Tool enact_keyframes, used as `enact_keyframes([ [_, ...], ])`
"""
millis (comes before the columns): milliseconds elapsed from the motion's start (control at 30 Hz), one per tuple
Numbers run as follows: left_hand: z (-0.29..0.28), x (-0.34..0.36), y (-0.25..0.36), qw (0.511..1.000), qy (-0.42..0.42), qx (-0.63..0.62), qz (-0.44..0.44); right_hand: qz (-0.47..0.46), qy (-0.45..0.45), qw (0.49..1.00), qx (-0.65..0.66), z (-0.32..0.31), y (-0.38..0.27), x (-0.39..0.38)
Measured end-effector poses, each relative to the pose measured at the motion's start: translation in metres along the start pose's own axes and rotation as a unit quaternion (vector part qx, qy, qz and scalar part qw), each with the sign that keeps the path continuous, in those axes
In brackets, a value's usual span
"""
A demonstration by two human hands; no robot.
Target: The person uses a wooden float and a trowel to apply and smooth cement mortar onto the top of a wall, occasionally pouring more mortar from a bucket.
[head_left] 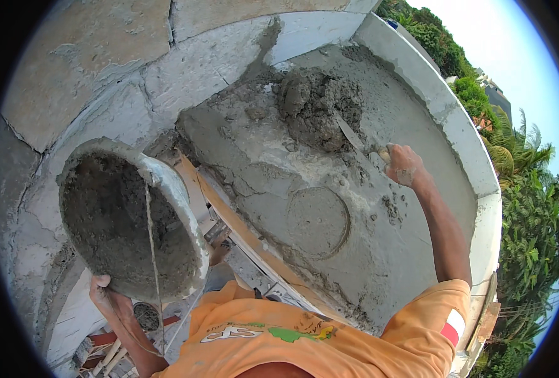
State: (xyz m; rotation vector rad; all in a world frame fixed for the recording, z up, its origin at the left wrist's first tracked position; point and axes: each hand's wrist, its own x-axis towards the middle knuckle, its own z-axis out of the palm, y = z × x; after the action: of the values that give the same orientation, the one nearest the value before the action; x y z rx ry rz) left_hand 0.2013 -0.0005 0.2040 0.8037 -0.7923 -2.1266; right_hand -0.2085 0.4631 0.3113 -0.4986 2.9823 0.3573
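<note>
My left hand grips the rim of a mortar-caked bucket, tilted so its mouth faces me; a string hangs across the opening. Wet grey mortar coats its inside. In my right hand is the handle of a trowel, its blade pointing up and left against a heap of wet mortar. Around the heap spreads a grey mortar surface, smoother towards the right. A round imprint marks the mortar nearer to me.
A low white parapet curves along the right, with trees beyond it. A block wall rises at the left and back. A wooden board edges the mortar, with a drop and timbers below at the left.
</note>
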Motion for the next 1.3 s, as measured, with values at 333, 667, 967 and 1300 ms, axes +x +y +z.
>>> enact_keyframes([
  [333, 0.002, 0.002, -0.006, 1.000, 0.022, 0.013, 0.007, -0.010, 0.060, 0.997, -0.039, 0.040, 0.000, -0.051],
  [667, 0.004, -0.001, -0.006, 1.000, 0.025, 0.016, 0.008, -0.026, 0.096, 0.978, -0.183, 0.001, -0.007, -0.079],
  [967, -0.025, 0.005, -0.012, 0.998, 0.044, 0.034, -0.006, 0.010, 0.090, 0.972, -0.216, 0.056, -0.013, -0.071],
  [1300, -0.042, -0.005, -0.015, 0.999, 0.045, 0.003, -0.013, 0.078, 0.115, 0.971, -0.196, 0.063, 0.043, -0.067],
])
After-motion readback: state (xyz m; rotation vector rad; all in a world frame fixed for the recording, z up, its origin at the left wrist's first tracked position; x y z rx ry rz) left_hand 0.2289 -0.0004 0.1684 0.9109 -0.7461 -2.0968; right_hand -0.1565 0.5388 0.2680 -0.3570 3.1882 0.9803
